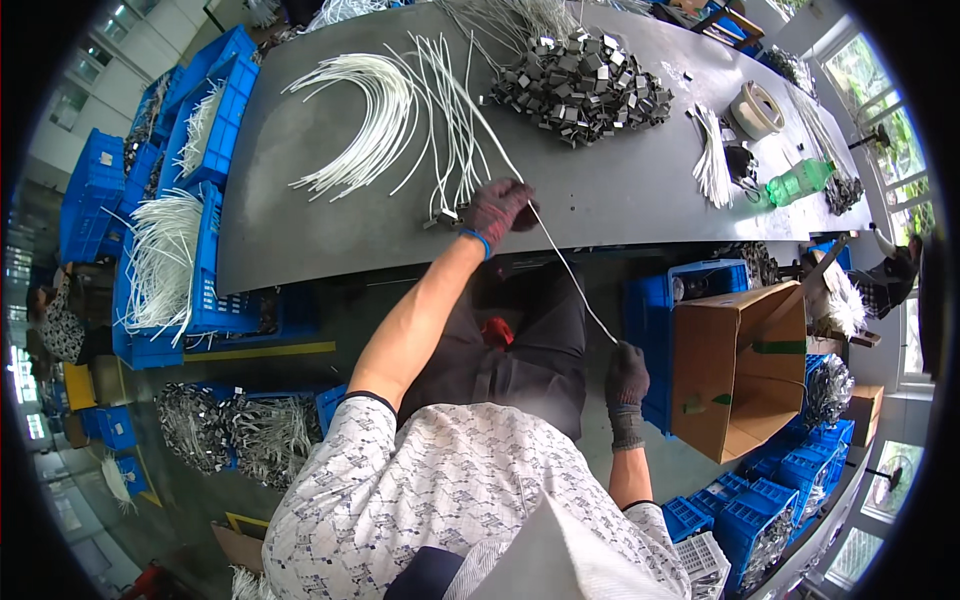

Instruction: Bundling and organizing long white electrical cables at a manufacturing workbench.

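A thin white cable (568, 262) stretches from the table edge down to my right side. My left hand (500, 212), in a dark reddish glove, is closed around it above the near table edge. The cable's lower end is gripped by my gloved right hand (627, 385), low beside the cardboard box. Small dark block-shaped pieces (443, 217) lie on the table just left of my left hand. Beyond it are loose white cables (455, 135) and a curved bundle of white cables (385, 110). A heap of dark, square-ended pieces (590, 88) sits farther back.
The grey metal table (300, 225) spans the front. On its right are a green plastic bottle (800, 183), a beige ring-shaped object (757, 110) and a short white cable bundle (712, 160). An open cardboard box (715, 370) stands at right; a blue crate (205, 265) with white cables at left.
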{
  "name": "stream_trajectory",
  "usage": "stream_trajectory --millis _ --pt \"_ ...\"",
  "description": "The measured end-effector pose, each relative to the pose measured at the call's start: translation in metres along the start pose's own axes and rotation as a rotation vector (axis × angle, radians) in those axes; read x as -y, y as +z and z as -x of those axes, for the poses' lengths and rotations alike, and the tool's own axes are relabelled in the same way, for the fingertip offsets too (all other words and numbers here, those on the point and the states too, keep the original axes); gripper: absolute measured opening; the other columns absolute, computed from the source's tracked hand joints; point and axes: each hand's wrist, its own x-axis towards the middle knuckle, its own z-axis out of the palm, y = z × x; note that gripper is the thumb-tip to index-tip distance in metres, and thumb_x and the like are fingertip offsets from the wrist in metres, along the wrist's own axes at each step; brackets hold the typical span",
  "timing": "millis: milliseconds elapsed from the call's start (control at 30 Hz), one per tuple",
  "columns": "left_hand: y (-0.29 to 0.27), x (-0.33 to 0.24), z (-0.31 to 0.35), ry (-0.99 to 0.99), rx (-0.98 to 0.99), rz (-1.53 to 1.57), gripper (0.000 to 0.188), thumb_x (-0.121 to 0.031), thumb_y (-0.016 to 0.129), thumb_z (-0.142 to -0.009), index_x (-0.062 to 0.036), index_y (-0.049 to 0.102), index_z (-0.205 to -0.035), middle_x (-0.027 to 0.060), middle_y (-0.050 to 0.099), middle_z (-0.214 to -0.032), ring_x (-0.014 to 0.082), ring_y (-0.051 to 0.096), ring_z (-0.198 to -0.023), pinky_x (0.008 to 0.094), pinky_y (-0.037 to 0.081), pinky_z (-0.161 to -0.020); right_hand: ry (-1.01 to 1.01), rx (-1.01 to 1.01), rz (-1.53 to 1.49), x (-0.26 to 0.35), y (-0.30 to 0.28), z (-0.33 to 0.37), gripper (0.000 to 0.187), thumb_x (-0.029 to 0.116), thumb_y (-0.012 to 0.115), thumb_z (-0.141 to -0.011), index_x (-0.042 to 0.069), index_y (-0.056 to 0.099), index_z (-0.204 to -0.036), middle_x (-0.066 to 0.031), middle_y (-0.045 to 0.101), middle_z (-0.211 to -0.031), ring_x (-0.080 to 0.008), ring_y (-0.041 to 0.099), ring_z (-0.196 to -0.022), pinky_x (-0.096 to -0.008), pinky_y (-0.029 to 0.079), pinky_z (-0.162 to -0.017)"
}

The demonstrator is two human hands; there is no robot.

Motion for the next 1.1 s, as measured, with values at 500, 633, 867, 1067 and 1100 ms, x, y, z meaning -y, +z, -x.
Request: stream_trajectory --millis 500,633,867,1067,1100 --pt "-0.056 -0.067 -0.010 -0.001 -0.054 0.036 0.021 -0.022 0.072 -0.091 -0.0018 0.065 -0.087 0.0088 0.069 -0.075 0.0202 0.070 -0.060 0.0359 0.059 -0.053 -0.343 -0.282 -0.047 0.048 -0.047 0.002 0.021 0.007 0.064 -0.088 0.009 0.069 -0.108 -0.0119 0.069 -0.103 -0.0329 0.067 -0.088 -0.0394 0.054 -0.074" --pt "-0.052 -0.068 -0.009 -0.083 -0.081 0.132 0.017 -0.018 0.071 -0.092 -0.0013 0.067 -0.092 0.0094 0.069 -0.075 0.0212 0.070 -0.060 0.0351 0.060 -0.059 -0.170 0.139 -0.303 0.045 -0.034 0.010 0.012 0.014 0.063 -0.094 0.004 0.068 -0.095 -0.0137 0.068 -0.085 -0.0316 0.065 -0.072 -0.0344 0.051 -0.065" --pt "-0.058 -0.072 -0.018 0.085 0.107 0.234 0.016 -0.017 0.065 -0.097 -0.0013 0.068 -0.101 0.0116 0.072 -0.095 0.0245 0.071 -0.088 0.0416 0.061 -0.085 0.062 0.485 -0.689 0.041 -0.019 0.008 0.031 0.027 0.058 -0.099 0.000 0.065 -0.084 -0.0037 0.063 -0.071 -0.0091 0.055 -0.066 -0.0281 0.044 -0.059" --pt "-0.007 -0.024 0.005 0.019 0.299 0.146 0.016 -0.015 0.068 -0.095 -0.0009 0.068 -0.102 0.0122 0.072 -0.106 0.0236 0.070 -0.094 0.0405 0.058 -0.090 0.049 0.315 -0.968 0.116 0.009 -0.053 0.034 0.030 0.055 -0.101 0.000 0.066 -0.088 -0.0015 0.058 -0.074 -0.0088 0.054 -0.071 -0.0276 0.046 -0.063" --pt "0.002 -0.016 0.012 0.009 0.337 0.130 0.017 -0.016 0.067 -0.095 -0.0006 0.069 -0.102 0.0116 0.072 -0.107 0.0223 0.070 -0.093 0.0385 0.057 -0.092 0.120 0.325 -1.066 0.122 0.016 -0.067 0.040 0.035 0.052 -0.103 0.002 0.066 -0.087 0.0010 0.059 -0.075 -0.0089 0.056 -0.072 -0.0274 0.047 -0.063"
